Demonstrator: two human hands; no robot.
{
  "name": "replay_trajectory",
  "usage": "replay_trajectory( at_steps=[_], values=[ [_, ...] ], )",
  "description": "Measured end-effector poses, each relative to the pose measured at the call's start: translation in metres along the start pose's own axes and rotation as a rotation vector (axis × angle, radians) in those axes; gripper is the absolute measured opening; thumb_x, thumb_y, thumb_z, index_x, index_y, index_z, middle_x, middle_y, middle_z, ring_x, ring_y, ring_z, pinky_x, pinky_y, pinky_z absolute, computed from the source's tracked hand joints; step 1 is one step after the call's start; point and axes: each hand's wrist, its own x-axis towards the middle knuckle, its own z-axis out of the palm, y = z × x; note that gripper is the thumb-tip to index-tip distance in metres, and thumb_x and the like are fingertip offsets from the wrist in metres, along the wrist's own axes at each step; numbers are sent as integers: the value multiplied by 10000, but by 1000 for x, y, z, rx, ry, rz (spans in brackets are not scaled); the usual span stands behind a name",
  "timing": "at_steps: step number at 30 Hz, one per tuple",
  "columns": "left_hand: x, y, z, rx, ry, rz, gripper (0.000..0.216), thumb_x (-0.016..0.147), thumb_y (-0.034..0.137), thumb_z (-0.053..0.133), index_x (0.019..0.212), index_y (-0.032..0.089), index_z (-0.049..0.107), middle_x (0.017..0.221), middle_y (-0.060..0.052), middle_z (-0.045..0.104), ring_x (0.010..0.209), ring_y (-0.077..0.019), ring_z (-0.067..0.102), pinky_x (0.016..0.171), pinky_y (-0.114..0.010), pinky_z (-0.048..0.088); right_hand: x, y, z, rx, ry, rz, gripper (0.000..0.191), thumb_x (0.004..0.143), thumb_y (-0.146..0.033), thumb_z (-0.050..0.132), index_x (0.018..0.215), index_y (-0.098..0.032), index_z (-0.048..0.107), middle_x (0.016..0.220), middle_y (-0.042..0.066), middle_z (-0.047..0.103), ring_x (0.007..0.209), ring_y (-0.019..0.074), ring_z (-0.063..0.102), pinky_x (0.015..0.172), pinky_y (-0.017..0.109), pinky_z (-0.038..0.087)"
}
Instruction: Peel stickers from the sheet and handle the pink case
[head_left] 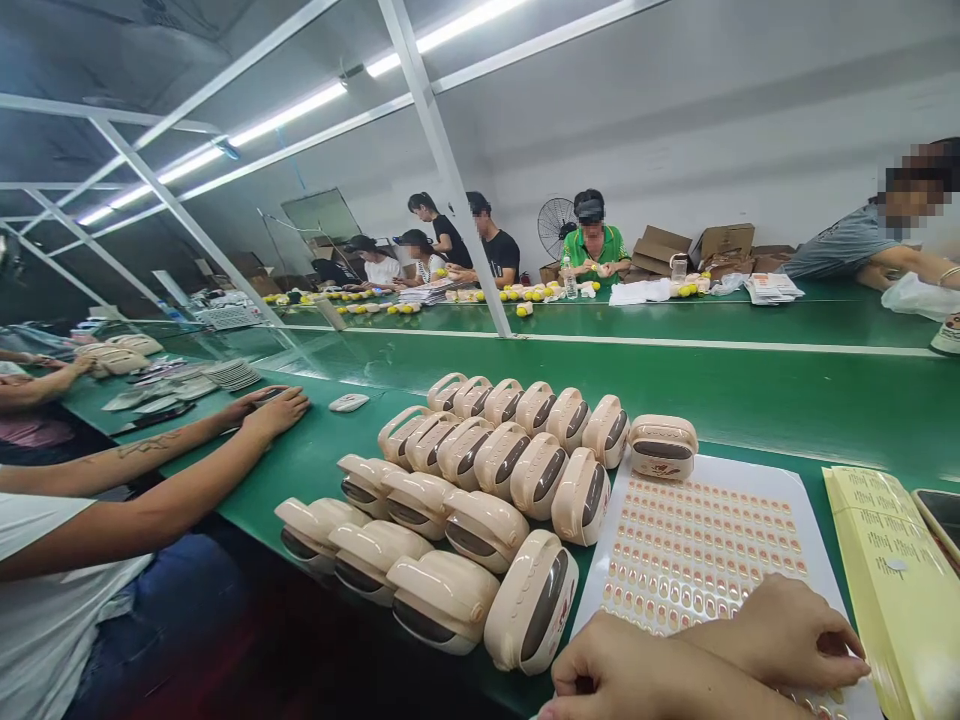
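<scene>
My left hand (637, 675) and my right hand (780, 635) rest together at the bottom edge, on the near end of a white sticker sheet (697, 540) covered in rows of small orange labels. My right hand's thumb and fingertips pinch at the sheet's near right corner; whether a sticker is between them is too small to tell. My left hand is curled, with nothing visible in it. Several beige handled cases (495, 500) lie in rows just left of the sheet. One more case (663, 446) stands at the sheet's far end.
A green conveyor belt (787, 400) runs across the bench. Yellow sheets (892, 570) and a phone (941, 515) lie at the right. A co-worker's arms (187, 470) reach onto the belt at the left. Other people sit at the far bench with yellow items and cardboard boxes.
</scene>
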Motion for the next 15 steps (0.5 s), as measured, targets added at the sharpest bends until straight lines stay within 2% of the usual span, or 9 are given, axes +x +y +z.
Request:
replay_trajectory(
  at_steps=[5, 15],
  values=[
    [0, -1, 3, -14, 40, 30, 265, 796, 307, 563, 963, 128, 665, 805, -42, 697, 807, -134, 638, 613, -209, 378, 0, 1, -1, -2, -1, -17, 532, 768, -623, 429, 726, -108, 555, 588, -35, 414, 519, 2, 271, 455, 142, 206],
    [1, -1, 2, -7, 23, 21, 269, 800, 311, 558, 965, 127, 665, 814, -42, 697, 822, -149, 639, 611, -224, 376, 0, 2, 1, -3, 16, -25, 486, 772, -582, 453, 716, -111, 557, 575, -39, 414, 511, -3, 283, 446, 136, 206]
  ],
)
